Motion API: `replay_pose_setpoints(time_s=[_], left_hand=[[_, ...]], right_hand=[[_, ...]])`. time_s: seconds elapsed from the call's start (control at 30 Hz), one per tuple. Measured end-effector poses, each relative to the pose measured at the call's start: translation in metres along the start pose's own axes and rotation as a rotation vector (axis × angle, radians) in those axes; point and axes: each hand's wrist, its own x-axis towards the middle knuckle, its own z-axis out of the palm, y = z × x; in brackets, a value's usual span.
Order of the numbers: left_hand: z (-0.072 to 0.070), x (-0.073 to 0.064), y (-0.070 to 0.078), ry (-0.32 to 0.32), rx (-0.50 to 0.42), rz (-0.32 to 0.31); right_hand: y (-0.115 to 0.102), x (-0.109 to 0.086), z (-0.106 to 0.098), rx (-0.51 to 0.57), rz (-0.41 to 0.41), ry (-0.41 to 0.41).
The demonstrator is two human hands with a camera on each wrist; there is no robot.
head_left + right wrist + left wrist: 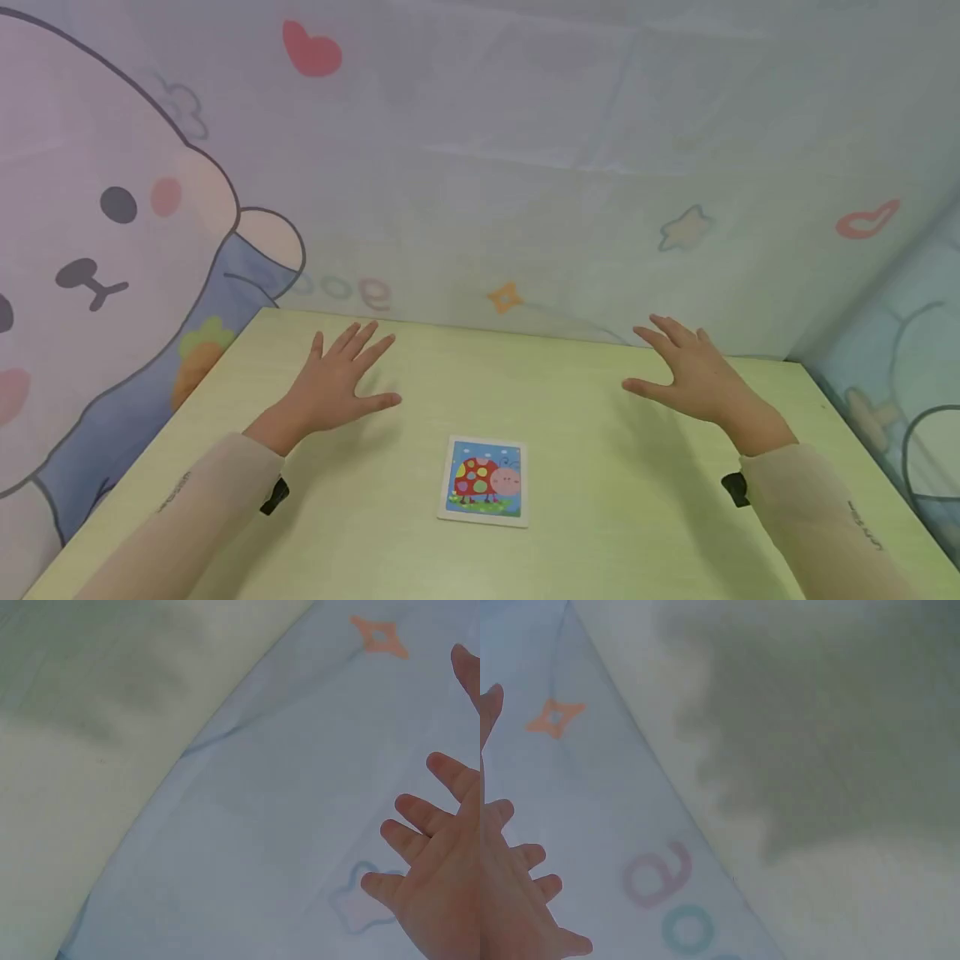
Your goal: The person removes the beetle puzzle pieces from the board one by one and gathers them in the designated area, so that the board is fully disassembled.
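Pale yellow-green table [585,517] filled the lower frame, its back edge meeting a printed cloth backdrop [525,108]. Big cartoon bear [60,142] in blue took up the left side, orange carrot [198,367] on its outfit. Red heart [312,53] sat upper left, orange four-pointed star [506,297] just above the table edge at centre, pale star [686,229] and red heart outline [851,227] at right. Patterned side panel [926,358] ran along the right edge. Light was soft, shadows blurry

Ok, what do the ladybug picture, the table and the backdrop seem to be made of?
Ladybug picture: perhaps card or thin board, smooth, judging by its flat print. Table: possibly wood or laminate, mostly matte, with faint grain-like streaks. Backdrop: probably printed cloth, matte, given its soft creases.
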Motion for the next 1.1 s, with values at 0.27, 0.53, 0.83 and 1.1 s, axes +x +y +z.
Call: replay_pose_setpoints(time_s=[0.27, 0.53, 0.83, 1.1], left_hand=[[0.022, -0.017, 0.029, 0.060, -0.091, 0.031], [0.042, -0.027, 0.056, -0.002, -0.261, -0.004], [0.054, -0.032, 0.072, -0.115, -0.330, -0.029], [0.061, -0.032, 0.077, -0.182, -0.305, -0.038]], right_hand=[[-0.042, 0.012, 0.018, 0.126, -0.066, 0.024], [-0.084, 0.025, 0.049, 0.206, -0.154, -0.002], [-0.122, 0.036, 0.082, 0.255, -0.191, -0.090], [-0.139, 0.048, 0.111, 0.303, -0.220, -0.202]])
